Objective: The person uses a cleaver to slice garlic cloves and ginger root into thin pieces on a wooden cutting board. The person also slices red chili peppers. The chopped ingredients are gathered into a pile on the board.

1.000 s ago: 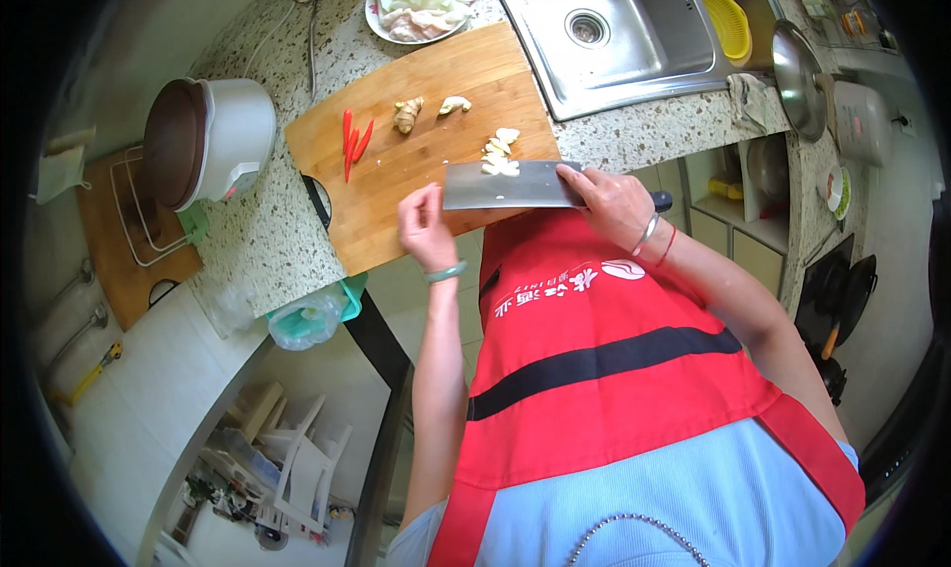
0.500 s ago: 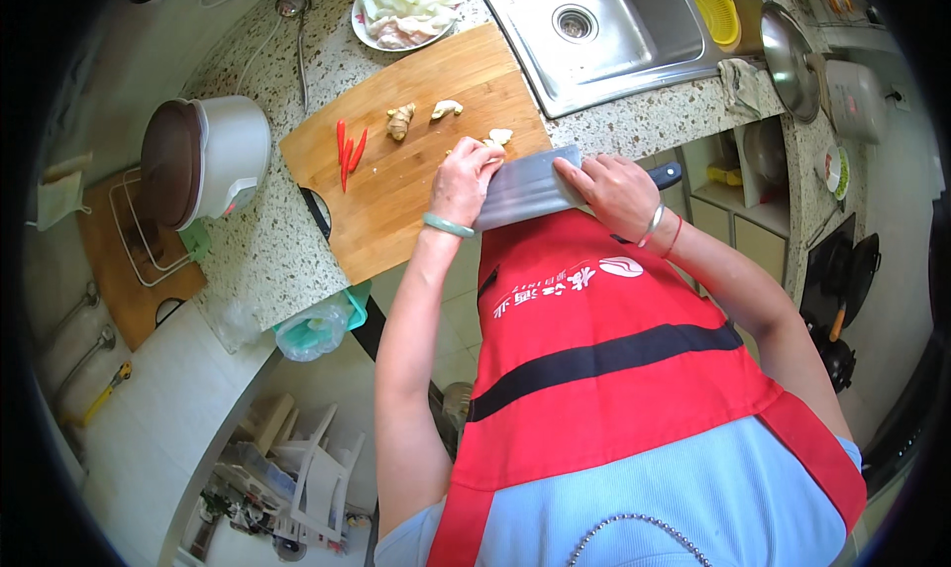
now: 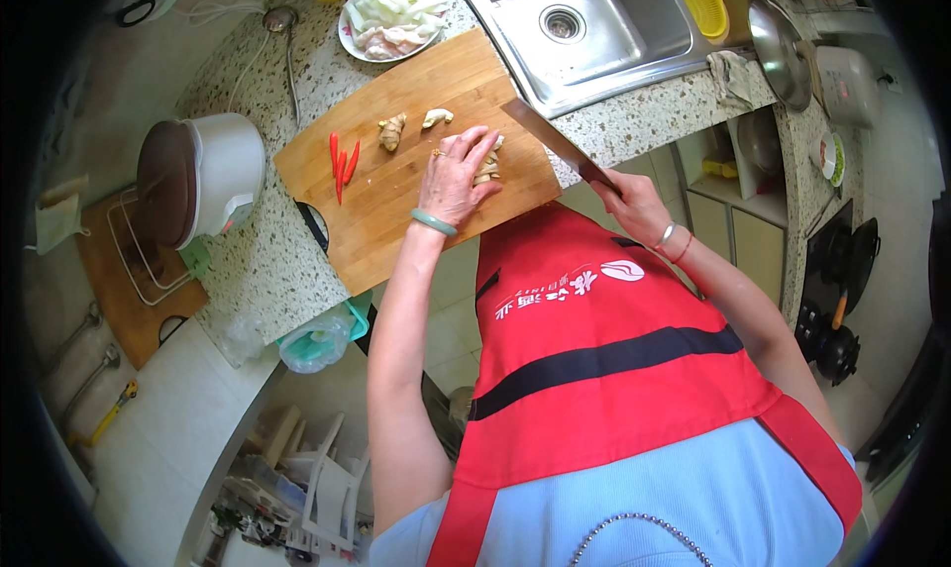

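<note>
My right hand (image 3: 639,210) grips a cleaver (image 3: 560,141) by its handle, its blade raised edge-on over the right end of the wooden cutting board (image 3: 396,215). Pale slices (image 3: 487,166), which look like ginger, lie at that end of the board. My left hand (image 3: 454,183) rests beside them, fingers stretched and apart, thumb and fingertips around the slices and partly covering them. Farther left on the board are a knob of ginger (image 3: 392,131), a smaller pale ginger piece (image 3: 437,118) and red chillies (image 3: 341,166).
Behind the board stands a plate (image 3: 347,40) of pale vegetable strips, with a steel sink (image 3: 634,32) to its right. A rice cooker (image 3: 228,166) and a ladle (image 3: 291,62) are on the left. A pot lid (image 3: 780,52) leans at the far right.
The cleaver has lifted off the slices and swung up to the right, its blade turned edge-on. My left hand has left the blade and spread over the slices. My right hand has shifted to the handle.
</note>
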Demonstrator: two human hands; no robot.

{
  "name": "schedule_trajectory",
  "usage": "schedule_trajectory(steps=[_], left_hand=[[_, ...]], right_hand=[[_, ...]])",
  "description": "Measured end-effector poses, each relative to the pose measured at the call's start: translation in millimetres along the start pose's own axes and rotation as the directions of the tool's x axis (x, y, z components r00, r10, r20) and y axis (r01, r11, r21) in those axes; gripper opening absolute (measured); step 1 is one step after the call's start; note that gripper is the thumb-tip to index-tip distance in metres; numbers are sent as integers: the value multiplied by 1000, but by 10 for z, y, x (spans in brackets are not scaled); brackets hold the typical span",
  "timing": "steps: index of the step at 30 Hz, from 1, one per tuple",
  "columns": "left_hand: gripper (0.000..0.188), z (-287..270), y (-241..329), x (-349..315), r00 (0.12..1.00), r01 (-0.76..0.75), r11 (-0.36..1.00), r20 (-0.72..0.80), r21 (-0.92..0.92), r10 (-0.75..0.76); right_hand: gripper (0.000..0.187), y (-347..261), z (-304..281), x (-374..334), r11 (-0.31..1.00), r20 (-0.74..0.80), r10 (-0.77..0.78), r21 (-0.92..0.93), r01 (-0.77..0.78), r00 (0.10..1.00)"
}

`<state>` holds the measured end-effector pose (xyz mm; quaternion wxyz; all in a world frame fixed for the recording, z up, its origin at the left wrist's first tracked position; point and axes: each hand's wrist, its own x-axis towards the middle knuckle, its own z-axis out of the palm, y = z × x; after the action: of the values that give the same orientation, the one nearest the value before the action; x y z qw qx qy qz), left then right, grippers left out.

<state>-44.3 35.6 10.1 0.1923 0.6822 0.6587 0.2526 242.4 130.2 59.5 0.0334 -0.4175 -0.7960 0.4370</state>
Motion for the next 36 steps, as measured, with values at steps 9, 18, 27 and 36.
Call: schedule_trajectory(steps=[9, 18, 27, 36], left_hand=[[43, 447, 295, -152, 864, 362, 932, -368, -18, -343], [48, 499, 393, -405, 728, 431, 899, -562, -71, -393], [47, 635, 283, -407, 694, 390, 911, -607, -136, -388], [32, 710, 221, -387, 622, 358, 911, -674, -207, -398]], right_hand=[[20, -292, 342, 103, 994, 33, -27, -104, 30, 999], [19, -369, 373, 228, 989, 88, -75, -123, 86, 993], [17, -443, 358, 277, 973, 116, -155, -154, 172, 981], [18, -551, 147, 312, 952, 234, -142, -235, 198, 962]])
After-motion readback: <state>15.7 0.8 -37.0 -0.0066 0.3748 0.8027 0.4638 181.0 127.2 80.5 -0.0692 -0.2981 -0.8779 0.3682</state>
